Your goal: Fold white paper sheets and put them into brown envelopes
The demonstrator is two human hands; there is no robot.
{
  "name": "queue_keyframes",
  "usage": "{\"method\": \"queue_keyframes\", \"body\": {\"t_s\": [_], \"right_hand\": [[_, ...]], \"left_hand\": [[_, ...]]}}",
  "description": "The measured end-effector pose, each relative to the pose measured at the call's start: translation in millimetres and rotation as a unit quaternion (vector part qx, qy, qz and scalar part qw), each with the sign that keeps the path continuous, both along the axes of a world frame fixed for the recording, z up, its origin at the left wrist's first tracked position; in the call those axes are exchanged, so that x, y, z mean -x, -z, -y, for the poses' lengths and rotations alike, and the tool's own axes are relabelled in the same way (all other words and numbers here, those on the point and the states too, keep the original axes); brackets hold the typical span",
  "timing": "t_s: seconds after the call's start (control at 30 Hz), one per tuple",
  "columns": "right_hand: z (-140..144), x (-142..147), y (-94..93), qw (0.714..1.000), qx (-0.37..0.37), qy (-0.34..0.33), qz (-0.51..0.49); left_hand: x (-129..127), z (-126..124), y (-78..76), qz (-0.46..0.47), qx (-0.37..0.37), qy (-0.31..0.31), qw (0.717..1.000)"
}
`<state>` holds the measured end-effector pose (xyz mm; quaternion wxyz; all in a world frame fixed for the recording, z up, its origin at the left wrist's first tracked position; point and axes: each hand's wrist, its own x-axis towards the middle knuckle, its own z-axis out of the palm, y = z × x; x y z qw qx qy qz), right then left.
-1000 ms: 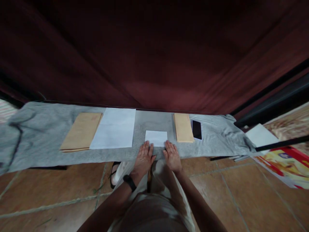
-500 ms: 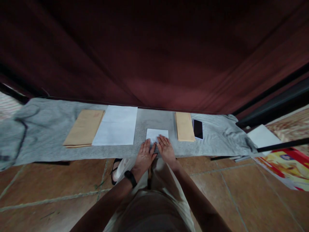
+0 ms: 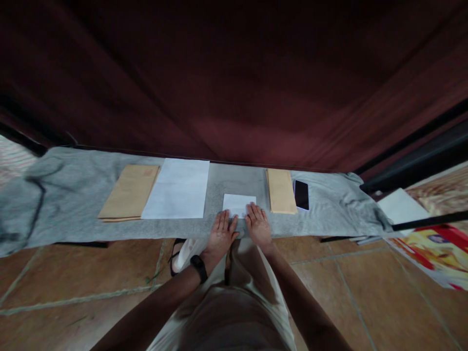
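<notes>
The left hand [image 3: 220, 235] and right hand [image 3: 259, 228] lie palm-down, fingers extended and loosely together, pinching nothing. Their tips meet the near corners of a small white rectangular paper [image 3: 238, 200] just ahead, the right reaching farther; its long axis runs left-right on grey cloth [image 3: 215, 180].

The small sheet [image 3: 239, 201] is matt paper, the cover [image 3: 329, 207] cloth, the phone [image 3: 302, 195] smooth

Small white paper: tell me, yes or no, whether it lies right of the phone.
No: the small white paper lies left of the phone, with a tan stack between them.
</notes>
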<state>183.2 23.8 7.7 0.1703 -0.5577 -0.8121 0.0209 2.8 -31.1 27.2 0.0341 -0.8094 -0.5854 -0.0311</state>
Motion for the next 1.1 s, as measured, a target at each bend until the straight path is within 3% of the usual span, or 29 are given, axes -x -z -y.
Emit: {"method": "queue_keyframes", "body": {"t_s": [0.33,0.53,0.77,0.97,1.1], "right_hand": [[0.0,-0.8,6.3,1.0,-0.01,0.023,0.002],[1.8,-1.4,5.2,0.999,-0.007,0.032,-0.008],[0.3,-7.0,1.1,0.999,-0.018,0.039,-0.022],[-19.2,11.2,-9.3,0.999,0.0,0.006,-0.036],[-22.8,25.2,-5.8,0.999,0.02,-0.021,-0.034]], "left_hand": [[-1.5,-3.8,9.6,-0.039,0.015,0.041,0.998],[-2.0,-6.2,21.7,0.026,0.014,0.053,0.998],[-0.4,-7.7,22.6,0.095,0.048,0.052,0.993],[-1.4,-9.7,22.3,0.059,0.047,0.057,0.996],[-2.6,-9.0,21.0,0.036,0.043,0.059,0.997]]}}
